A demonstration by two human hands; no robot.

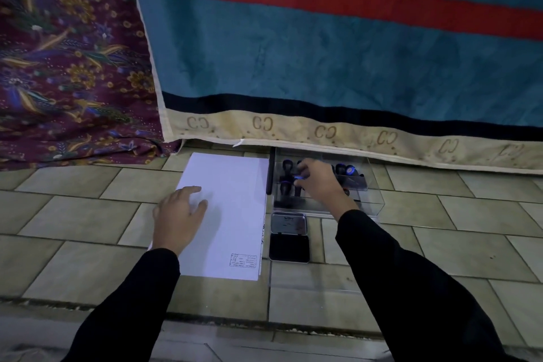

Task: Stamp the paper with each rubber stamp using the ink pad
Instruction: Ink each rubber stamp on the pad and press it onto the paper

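Down on the tiled floor point(440, 244): left hand point(177, 214) flat, fingers spread, pressing the white paper point(226, 214) (one small stamp print near its right corner). Right hand point(318, 182) reaches into the clear plastic box point(376, 200) just right of the sheet, fingertips pinched on a black rubber stamp point(298, 181). Ink pad point(289, 247) lies open in front of the box, lid point(288, 223) hinged back. Teal blanket point(323, 53) hangs behind
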